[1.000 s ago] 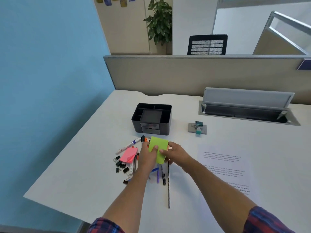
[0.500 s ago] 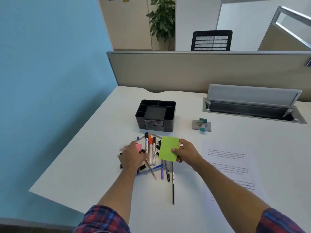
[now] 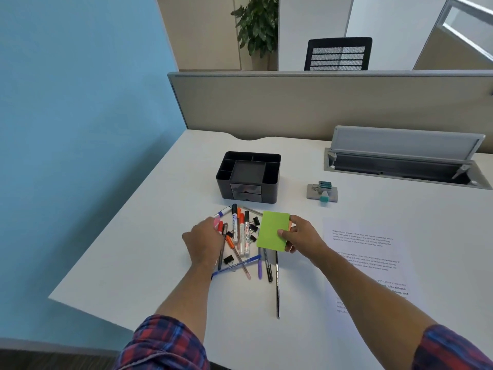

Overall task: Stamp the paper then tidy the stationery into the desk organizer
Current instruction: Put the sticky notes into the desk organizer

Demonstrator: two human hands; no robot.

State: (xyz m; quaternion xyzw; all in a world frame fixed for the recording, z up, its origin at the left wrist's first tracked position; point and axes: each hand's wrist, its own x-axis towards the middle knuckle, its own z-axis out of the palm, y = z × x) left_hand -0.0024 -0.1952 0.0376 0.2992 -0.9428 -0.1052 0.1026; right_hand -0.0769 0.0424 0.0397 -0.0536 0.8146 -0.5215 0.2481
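Observation:
My right hand (image 3: 298,235) grips a green sticky note pad (image 3: 272,230), tilted just above the desk, with an orange pad edge showing behind it. My left hand (image 3: 204,241) lies curled over the pink sticky note pad (image 3: 216,222) at the left of the pile; whether it grips the pad is hidden. Between the hands lie markers (image 3: 241,231), pens (image 3: 260,265) and black binder clips (image 3: 253,231). The black desk organizer (image 3: 248,177) stands behind the pile with bare compartments. The printed paper (image 3: 368,263) lies to the right. A stamp on its pad (image 3: 322,192) sits beyond it.
A long black pencil (image 3: 277,284) points toward me from the pile. An open grey cable tray (image 3: 405,161) is set into the desk at the back right. A partition wall runs along the far edge; the desk's left edge drops off beside a blue wall.
My left hand left the green pad and moved left onto the pink pad. My right hand kept the green pad and shifted it slightly right, uncovering the markers.

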